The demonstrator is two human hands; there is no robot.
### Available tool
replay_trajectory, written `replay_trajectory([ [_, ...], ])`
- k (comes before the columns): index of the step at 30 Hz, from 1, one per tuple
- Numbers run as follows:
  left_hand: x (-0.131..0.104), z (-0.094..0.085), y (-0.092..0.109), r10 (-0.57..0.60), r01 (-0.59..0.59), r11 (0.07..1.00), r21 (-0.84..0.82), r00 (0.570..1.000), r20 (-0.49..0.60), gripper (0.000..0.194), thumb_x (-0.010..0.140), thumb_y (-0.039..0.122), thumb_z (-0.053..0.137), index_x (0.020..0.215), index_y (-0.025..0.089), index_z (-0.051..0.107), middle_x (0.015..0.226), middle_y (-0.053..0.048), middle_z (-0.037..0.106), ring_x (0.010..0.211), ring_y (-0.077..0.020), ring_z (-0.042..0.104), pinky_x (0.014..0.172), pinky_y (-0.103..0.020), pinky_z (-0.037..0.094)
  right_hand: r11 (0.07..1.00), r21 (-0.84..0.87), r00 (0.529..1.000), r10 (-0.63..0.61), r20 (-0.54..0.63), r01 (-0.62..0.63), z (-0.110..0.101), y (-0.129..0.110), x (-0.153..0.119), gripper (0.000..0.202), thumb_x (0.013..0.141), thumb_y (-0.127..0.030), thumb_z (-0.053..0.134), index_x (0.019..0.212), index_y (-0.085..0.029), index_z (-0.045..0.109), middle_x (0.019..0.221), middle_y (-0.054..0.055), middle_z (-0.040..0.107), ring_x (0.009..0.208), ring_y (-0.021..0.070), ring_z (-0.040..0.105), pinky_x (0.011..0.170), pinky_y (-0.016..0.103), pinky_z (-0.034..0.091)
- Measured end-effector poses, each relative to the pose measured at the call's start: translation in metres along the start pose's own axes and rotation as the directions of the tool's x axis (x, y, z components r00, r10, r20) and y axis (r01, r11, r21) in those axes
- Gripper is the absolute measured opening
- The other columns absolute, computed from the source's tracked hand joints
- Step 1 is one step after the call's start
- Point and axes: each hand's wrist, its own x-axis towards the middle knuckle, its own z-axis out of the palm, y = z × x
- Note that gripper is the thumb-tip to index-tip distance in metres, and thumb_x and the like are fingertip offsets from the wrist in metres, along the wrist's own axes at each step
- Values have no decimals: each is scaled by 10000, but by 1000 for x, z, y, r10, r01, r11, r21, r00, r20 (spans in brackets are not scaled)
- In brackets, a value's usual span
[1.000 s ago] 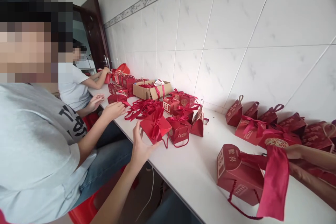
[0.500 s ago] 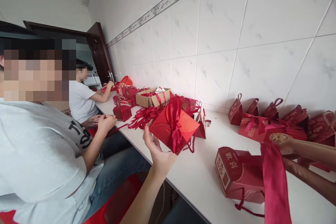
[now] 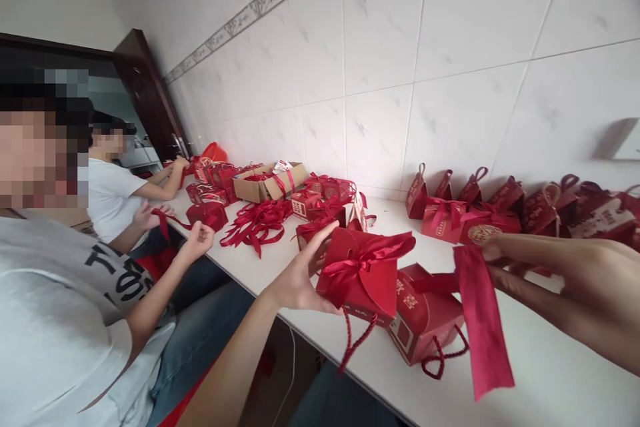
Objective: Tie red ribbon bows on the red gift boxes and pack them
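Observation:
My left hand (image 3: 293,283) grips a red gift box (image 3: 360,273) from its left side, fingers at the top and thumb beneath. A ribbon bow is tied over its flaps, and a twisted rope handle hangs below. Behind it to the right, a second gift box (image 3: 430,310) stands on the table with its rope handle facing me. A wide dark-red ribbon (image 3: 483,327) runs across that second box to my right hand (image 3: 575,287). This hand pinches it at the right edge of the view, and the loose end hangs down.
Finished-looking red boxes (image 3: 475,217) line the wall at right. Left of them lie loose ribbons (image 3: 260,223), a cardboard carton (image 3: 273,183) and stacked boxes (image 3: 215,177). A co-worker at left holds a ribbon by a red box (image 3: 207,215); another sits beyond. The table edge runs diagonally below.
The view has turned right. My left hand has lowered the bowed box and tipped it, bringing it beside the second box. The nearest co-worker's hands have spread apart with a ribbon.

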Motion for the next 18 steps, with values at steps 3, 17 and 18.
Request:
replay_trajectory([
  [3,9,-5,-4,-25,25,1000,2,994,106,1143,533,464,833,1476,264,219,1459,-157,386,1325,-366,385,1058,-489,385,993,95,995,-81,65,75,-11,-9,8,383,922,-392,375,631,-288,601,608,-14,703,399,156,602,353,252,457],
  [17,4,19,-62,-280,268,960,-81,928,-244,1185,530,555,798,1473,246,150,1476,-172,337,1352,-336,350,1071,-482,356,996,75,992,-56,113,48,-26,-2,5,372,891,-315,367,612,-256,607,678,12,731,440,153,638,308,218,454],
  [18,1,23,-70,-316,321,947,-28,907,-277,1138,568,505,792,1468,245,146,1484,-168,316,1365,-325,328,1083,-485,335,999,48,994,-29,110,23,-27,-2,5,377,889,-333,364,607,-259,603,658,5,724,426,144,626,321,215,461],
])
